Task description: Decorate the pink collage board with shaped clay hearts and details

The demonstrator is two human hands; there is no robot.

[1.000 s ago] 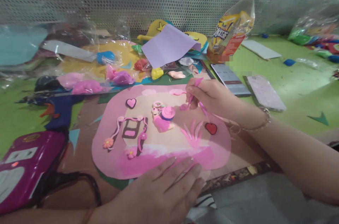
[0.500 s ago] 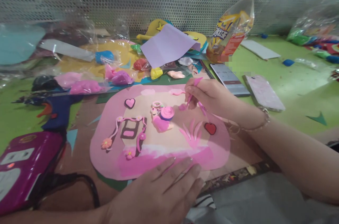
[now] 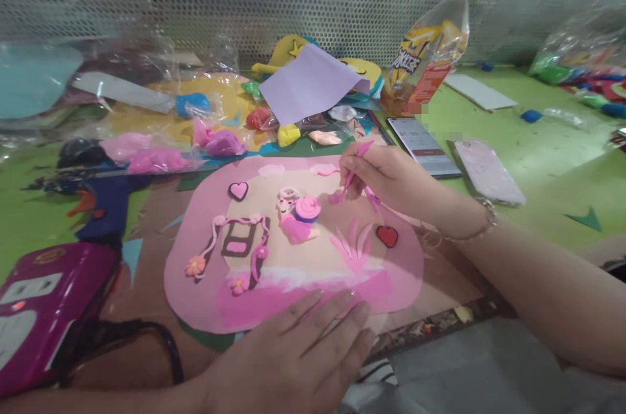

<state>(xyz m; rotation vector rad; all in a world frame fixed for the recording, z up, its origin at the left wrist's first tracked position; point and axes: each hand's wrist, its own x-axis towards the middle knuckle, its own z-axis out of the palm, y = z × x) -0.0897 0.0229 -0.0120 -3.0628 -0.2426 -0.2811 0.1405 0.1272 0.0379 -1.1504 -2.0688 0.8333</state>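
A pink rounded sheet lies in front of me, decorated with clay flowers, hearts and a pink grass-like tuft. My right hand pinches a slim pink modelling tool, its lower end at a small pink clay patch on the sheet's upper right. At the sheet's middle sits a pink clay swirl on a purple base, beside a small spotted figure. My left hand rests flat with fingers stretched on the sheet's lower edge, over the bright pink band.
Bagged coloured clay lines the back left. A blue glue gun and a magenta power box with a black cable stand at left. Behind are a purple sheet, a bottle and two phones, one lit.
The sheet appears shifted very slightly left. My right hand and the tool stay at nearly the same spot; my left hand keeps its place.
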